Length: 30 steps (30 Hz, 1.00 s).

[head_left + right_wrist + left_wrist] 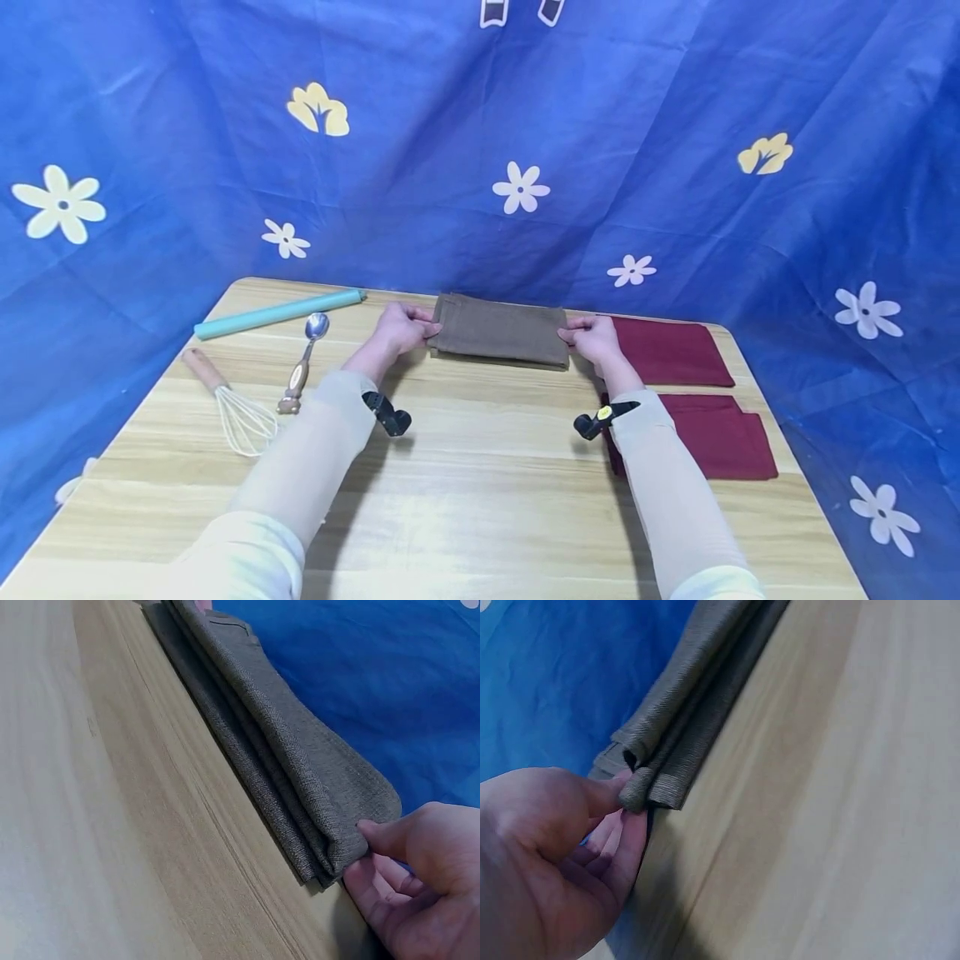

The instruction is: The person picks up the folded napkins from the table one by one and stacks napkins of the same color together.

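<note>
Two hands are working one folded brown woven cloth (501, 332) that's lying near the far edge of the pale wooden tabletop (480, 467), right up against the blue flowered backdrop sheet (480, 150). The left hand (401, 327) is pinching the cloth's left end, with the thumb on top and fingers tucked under the folded layers, which the left wrist view is showing pretty clearly. The right hand (594, 337) is doing the same on the right end, thumb pressing the top fold and fingers curling underneath. The cloth is sitting flat in several stacked layers between the two hands.

Off to the right, two folded dark red cloths (693, 392) are lying on the tabletop, one behind the other, the nearer one partly hidden by the right sleeve. On the left side, a long teal rolling stick (279, 313), a metal spoon with a wooden handle (303, 364) and a wire whisk with a wooden handle (225, 400) are sitting well apart from the brown cloth.
</note>
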### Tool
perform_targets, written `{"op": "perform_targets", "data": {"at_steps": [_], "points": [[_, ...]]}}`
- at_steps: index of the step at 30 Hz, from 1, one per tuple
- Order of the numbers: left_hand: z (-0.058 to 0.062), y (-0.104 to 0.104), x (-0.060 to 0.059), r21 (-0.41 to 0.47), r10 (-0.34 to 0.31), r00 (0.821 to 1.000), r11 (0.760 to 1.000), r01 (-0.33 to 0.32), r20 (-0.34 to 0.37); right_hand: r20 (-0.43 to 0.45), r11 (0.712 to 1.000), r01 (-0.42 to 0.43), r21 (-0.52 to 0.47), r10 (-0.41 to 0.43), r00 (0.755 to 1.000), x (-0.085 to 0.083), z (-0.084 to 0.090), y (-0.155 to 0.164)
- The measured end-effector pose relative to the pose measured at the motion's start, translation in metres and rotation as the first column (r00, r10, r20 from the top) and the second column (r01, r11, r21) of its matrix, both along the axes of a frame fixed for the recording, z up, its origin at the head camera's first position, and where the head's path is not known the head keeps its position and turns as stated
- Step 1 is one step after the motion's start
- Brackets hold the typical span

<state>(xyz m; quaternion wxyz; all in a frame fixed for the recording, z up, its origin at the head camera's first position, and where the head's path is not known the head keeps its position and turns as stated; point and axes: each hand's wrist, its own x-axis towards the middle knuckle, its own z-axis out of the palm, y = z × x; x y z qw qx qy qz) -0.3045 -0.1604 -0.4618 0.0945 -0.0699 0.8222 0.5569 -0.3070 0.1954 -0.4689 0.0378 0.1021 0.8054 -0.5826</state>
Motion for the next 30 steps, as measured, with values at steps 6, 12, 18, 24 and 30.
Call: {"op": "perform_targets", "data": {"at_steps": [6, 12, 18, 24, 30], "points": [[-0.009, -0.003, 0.001, 0.010, 0.005, 0.999, 1.000, -0.006, 0.036, 0.009, 1.000, 0.020, 0.014, -0.020, 1.000, -0.001, -0.009, -0.002], [-0.013, -0.008, 0.000, 0.003, 0.001, 0.999, 1.000, -0.001, 0.054, 0.013, 0.999, 0.018, 0.039, -0.018, 1.000, -0.002, -0.013, -0.006], [-0.010, -0.009, 0.001, 0.032, -0.011, 0.998, 0.999, 0.009, 0.055, 0.025, 0.999, -0.002, 0.037, 0.001, 1.000, -0.001, -0.005, -0.007], [-0.005, -0.009, -0.002, 0.032, -0.027, 0.997, 0.999, 0.025, 0.071, 0.054, 0.998, -0.026, 0.052, 0.023, 0.998, -0.002, -0.002, 0.000], [-0.003, -0.006, -0.003, 0.063, -0.009, 0.995, 0.998, 0.003, 0.101, 0.078, 0.999, -0.033, 0.042, 0.030, 0.997, -0.004, -0.004, 0.005]]}}
